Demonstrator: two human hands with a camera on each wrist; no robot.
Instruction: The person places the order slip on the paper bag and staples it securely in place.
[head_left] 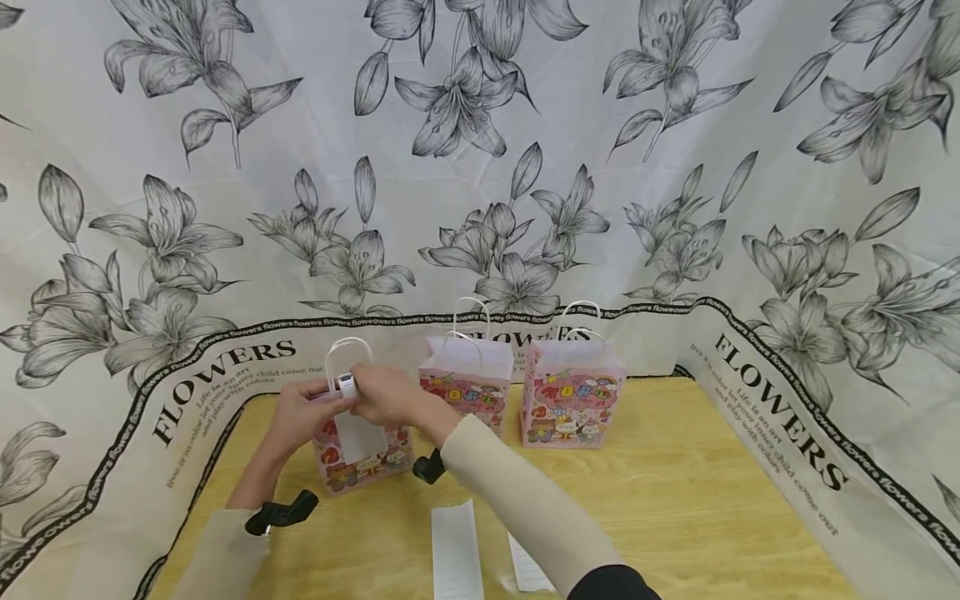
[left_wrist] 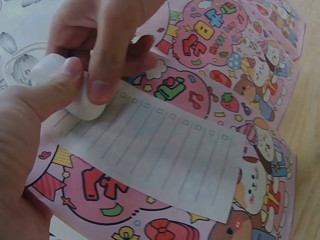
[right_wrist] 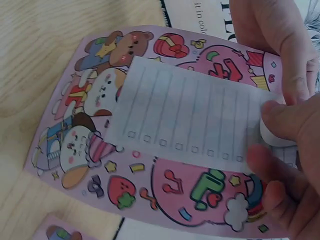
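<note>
Left hand [head_left: 303,411] and right hand [head_left: 392,397] pinch a white device [head_left: 347,382] at a lined slip's edge. Tabletop [head_left: 720,467] extends right of the rightmost bag [head_left: 573,400].

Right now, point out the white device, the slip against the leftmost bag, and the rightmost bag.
White device [left_wrist: 85,110]: left wrist view, rounded end.
Slip [left_wrist: 170,150]: left wrist view, ruled middle.
Rightmost bag [head_left: 572,403]: head view, printed front.

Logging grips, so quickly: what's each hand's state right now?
Left hand: closed, holding the small white device with its thumb; other fingers mostly hidden.
Right hand: closed, pinching the same small white device.
</note>
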